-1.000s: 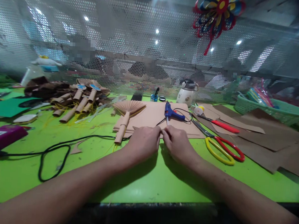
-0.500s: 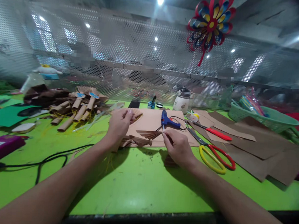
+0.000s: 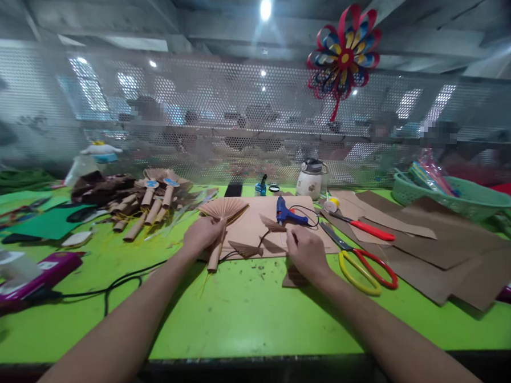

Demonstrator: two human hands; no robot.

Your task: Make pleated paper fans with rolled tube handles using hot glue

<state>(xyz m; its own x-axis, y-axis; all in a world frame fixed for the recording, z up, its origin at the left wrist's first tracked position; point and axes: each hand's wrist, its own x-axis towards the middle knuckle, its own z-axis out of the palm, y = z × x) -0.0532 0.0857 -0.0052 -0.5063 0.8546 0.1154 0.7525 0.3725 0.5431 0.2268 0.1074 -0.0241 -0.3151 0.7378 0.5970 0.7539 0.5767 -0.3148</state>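
My left hand (image 3: pixel 204 234) is closed around the neck of a pleated brown paper fan (image 3: pixel 224 208). The fan spreads upward, and its rolled paper handle (image 3: pixel 214 257) points down toward me. My right hand (image 3: pixel 307 248) pinches the narrow end of a small folded brown paper piece (image 3: pixel 272 224); its fingertips are partly hidden. Another pleated paper piece (image 3: pixel 244 249) lies between my hands on the light brown sheet (image 3: pixel 258 209). A blue glue gun (image 3: pixel 289 212) rests just beyond my right hand, its black cord looping nearby.
Scissors with red and yellow handles (image 3: pixel 363 268) and a red-handled tool (image 3: pixel 371 229) lie right, beside brown paper sheets (image 3: pixel 441 241). A green basket (image 3: pixel 473 197), a white jar (image 3: pixel 311 180), finished paper fans (image 3: pixel 152 200) and a purple power strip (image 3: pixel 49 278) stand around.
The fan and its handle have turned into clearer view in my left hand. My right hand has shifted slightly right and down, with the pleated piece alongside. The camera view has shifted.
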